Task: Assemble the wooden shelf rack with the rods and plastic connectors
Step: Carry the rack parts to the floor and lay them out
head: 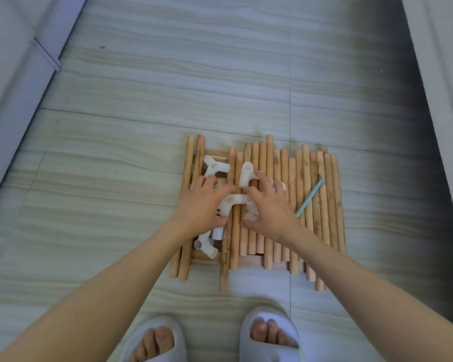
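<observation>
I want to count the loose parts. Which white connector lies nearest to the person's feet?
The connector at the lower left of the rod pile, just below the left hand. The other white connectors lie farther up, beside or under the hands.

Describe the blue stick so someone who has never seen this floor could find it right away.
Look at the pile of wooden rods lying side by side on the tiled floor, ahead of the person's slippers. On the right part of that pile, just beyond the right hand, a thin stick lies slanted across the rods. It is the only light blue piece, and far thinner than the rods.
</observation>
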{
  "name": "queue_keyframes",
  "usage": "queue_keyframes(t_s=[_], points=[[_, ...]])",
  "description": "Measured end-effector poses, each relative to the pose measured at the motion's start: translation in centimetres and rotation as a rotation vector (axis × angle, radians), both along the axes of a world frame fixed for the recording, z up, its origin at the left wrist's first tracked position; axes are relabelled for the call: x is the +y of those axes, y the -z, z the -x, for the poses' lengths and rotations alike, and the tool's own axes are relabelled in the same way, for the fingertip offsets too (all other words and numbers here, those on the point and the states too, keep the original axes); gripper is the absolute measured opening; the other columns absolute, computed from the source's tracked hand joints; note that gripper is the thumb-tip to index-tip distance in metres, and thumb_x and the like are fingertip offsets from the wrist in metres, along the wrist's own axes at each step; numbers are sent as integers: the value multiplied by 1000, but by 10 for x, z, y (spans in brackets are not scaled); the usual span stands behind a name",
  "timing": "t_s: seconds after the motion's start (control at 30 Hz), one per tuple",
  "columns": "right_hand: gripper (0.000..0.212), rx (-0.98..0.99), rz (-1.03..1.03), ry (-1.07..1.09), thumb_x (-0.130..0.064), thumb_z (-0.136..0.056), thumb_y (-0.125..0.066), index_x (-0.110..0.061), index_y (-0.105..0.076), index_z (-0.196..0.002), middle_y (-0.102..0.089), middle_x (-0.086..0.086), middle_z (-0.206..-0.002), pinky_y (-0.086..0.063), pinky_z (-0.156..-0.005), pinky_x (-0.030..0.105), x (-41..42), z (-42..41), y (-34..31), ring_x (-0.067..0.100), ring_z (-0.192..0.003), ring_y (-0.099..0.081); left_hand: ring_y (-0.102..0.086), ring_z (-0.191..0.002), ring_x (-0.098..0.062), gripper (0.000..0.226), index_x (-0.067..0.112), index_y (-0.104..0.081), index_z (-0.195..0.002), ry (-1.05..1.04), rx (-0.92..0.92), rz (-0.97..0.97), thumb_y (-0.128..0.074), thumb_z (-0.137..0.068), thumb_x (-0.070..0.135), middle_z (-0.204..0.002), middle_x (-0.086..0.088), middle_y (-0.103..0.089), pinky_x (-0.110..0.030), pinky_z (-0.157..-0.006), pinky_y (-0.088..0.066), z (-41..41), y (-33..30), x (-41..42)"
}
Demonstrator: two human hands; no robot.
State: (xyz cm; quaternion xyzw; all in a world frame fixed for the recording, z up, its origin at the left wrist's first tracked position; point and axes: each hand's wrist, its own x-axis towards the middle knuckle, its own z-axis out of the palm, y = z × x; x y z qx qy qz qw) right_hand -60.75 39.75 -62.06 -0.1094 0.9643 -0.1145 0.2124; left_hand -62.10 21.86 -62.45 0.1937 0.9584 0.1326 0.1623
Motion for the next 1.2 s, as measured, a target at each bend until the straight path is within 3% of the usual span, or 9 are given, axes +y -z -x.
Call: queue_keyframes(t_s=[0.3,0.53,0.6,0.7,0.8,0.87,1.03,1.13,1.2], points=[[35,183,18,99,-9,-88,-51,-15,-52,-123,-25,6,-150,-46,-91,35,-9,-10,-4,27,-133,-25,-31,-116,-18,56,27,-46,-128,-272,-104,-423,-70,-77,17,-121,-1,-37,-27,-96,-31,-14,2,-4],[26,333,148,188,1,-89,-51,-5,-60,-113,-37,14,-143,-41,-95,34,-26,-11,-21,31,-128,-34,-50,-97,-4,55,36,-39,-119,-736,-256,-937,-70,-79,15,-113,7,-47,-10,-66,-45,-12,-17,-16],[24,337,291,247,0,-89,-53,-5,-61,-112,-40,14,-139,-32,-101,21,-40,-12,-35,28,-127,-37,-58,-92,-5,53,34,-39,-120,-868,-368,-1107,-70,-81,17,-110,5,-54,-11,-58,-48,-14,-22,-28],[22,32,511,459,-3,-88,-56,-10,-61,-108,-49,7,-127,-33,-85,2,-74,-2,-52,18,-113,-47,-67,-92,-18,56,27,-39,-129,-1060,-545,-1360,-69,-83,14,-114,-7,-60,-25,-62,-54,-22,-25,-59],[19,-456,699,768,-4,-88,-59,-11,-60,-105,-55,10,-117,-50,-89,35,-115,25,-68,25,-104,-55,-67,-74,-14,54,20,-39,-131,-1268,-599,-1528,-65,-85,9,-109,-7,-61,-25,-57,-53,-29,-25,-98],[21,-578,711,811,-2,-89,-58,-8,-61,-108,-59,10,-108,-49,-88,35,-146,43,-68,23,-95,-54,-62,-74,-15,52,15,-39,-132,-1410,-569,-1576,-63,-86,6,-110,-8,-58,-25,-56,-51,-32,-19,-124],[8,-864,895,1086,0,-92,-52,-3,-55,-98,-47,8,-77,-46,-44,34,-233,59,-38,21,-64,-48,-55,-73,-18,50,8,-40,-134,-1629,-455,-1617,-58,-88,2,-117,-15,-50,-25,-58,-50,-28,3,-197],[15,-922,984,1202,-4,-92,-54,-6,-49,-106,-50,10,-83,-48,-60,38,-276,57,-13,24,-70,-54,-59,-78,-14,29,8,-49,-120,-1643,-379,-1588,-55,-91,5,-111,-11,-52,-25,-57,-50,-28,8,-236],[28,-949,1100,1247,-5,-95,-51,-4,-47,-123,-53,12,-100,-48,-77,42,-297,56,-7,30,-98,-60,-63,-85,-10,3,11,-53,-97,-1616,-374,-1627,-52,-94,11,-104,-9,-53,-24,-56,-53,-26,8,-253]])
